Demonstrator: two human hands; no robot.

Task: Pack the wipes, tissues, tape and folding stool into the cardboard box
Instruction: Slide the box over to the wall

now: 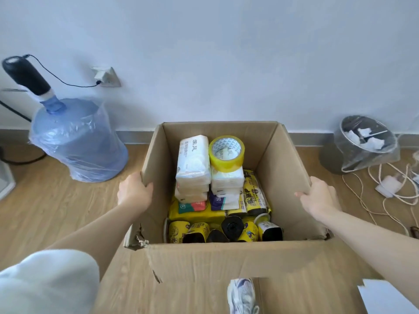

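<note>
An open cardboard box (283,155) stands on the wooden floor in front of me. Inside, white tissue packs (192,164) are stacked at the back left. A yellow tape roll (226,154) rests on a second stack of packs (227,182). Yellow wipe packs (195,209) and yellow-and-black rolls (254,191) fill the bottom. My left hand (135,191) grips the edge of the box's left flap. My right hand (317,196) grips the edge of the right flap. No folding stool is in sight.
A large blue water jug (77,141) in plastic wrap, with a black pump on top, stands at the left by the wall. At the right a lined waste bin (365,143) and tangled cables with a charger (390,184) lie on the floor. My shoe (242,295) shows below the box.
</note>
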